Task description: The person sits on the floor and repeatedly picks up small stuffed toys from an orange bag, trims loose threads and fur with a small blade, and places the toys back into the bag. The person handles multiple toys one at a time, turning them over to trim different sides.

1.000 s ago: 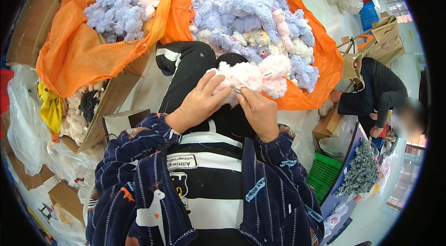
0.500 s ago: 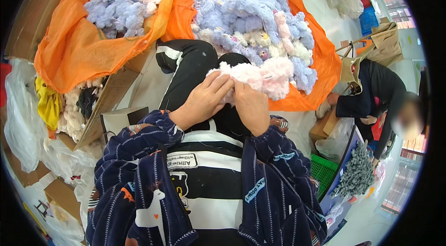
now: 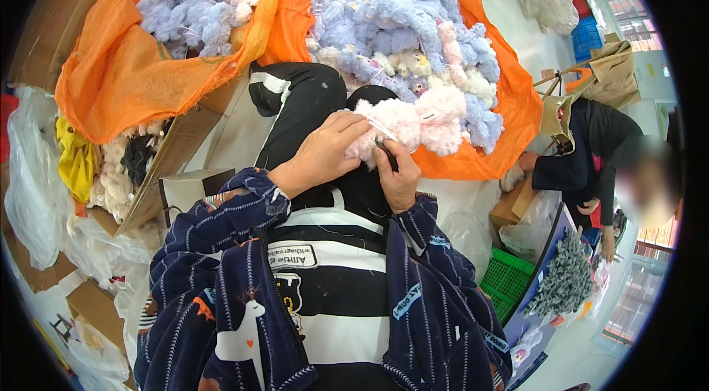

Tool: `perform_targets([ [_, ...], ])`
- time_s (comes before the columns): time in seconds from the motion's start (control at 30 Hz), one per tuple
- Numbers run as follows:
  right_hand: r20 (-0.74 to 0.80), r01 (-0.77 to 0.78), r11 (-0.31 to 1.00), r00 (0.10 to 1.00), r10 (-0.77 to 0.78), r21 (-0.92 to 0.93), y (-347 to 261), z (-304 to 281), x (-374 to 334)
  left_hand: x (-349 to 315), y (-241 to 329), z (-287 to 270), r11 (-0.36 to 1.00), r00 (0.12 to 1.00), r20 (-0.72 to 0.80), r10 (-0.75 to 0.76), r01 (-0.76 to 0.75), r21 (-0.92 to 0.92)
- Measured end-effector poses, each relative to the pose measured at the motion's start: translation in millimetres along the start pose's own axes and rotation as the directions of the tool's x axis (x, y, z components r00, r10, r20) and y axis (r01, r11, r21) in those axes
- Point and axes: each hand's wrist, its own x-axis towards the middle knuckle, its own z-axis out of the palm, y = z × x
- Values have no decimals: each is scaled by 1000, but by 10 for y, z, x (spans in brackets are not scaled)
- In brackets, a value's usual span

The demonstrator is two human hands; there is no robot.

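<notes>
A pale pink plush toy (image 3: pixel 439 116) lies over my lap, its fluffy far end reaching the heap beyond my knees. My left hand (image 3: pixel 325 153) grips its near end, fingers closed over the fur. Close beside it, my right hand (image 3: pixel 399 178) is bent in a pinch at the toy's near edge. Something small and dark shows between its thumb and finger, too small to name. A thin white strand (image 3: pixel 381 128) runs across the fur just above this pinch.
Lilac, cream and pink plush pieces (image 3: pixel 384 18) lie heaped on an orange woven sheet (image 3: pixel 517 114) ahead. Another lilac heap (image 3: pixel 193 11) sits at the far left. Cardboard boxes (image 3: pixel 173 162) stand left; a green crate (image 3: pixel 508 280) stands right. A person (image 3: pixel 587 143) bends over at the right.
My right hand has drawn slightly back and turned, now showing its pinched thumb and finger with a dark bit. The white strand has come into view. My left hand stays on the plush toy.
</notes>
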Motion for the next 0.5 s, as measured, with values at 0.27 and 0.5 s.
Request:
perform_targets([
  [0.27,58,-198,968,980,191,152,4,-12,-67,-7,4,8,1000,1000,2,-14,14,6],
  [0.5,122,-184,982,975,188,-46,-234,-165,105,-14,18,5,1000,1000,-5,3,-3,27],
])
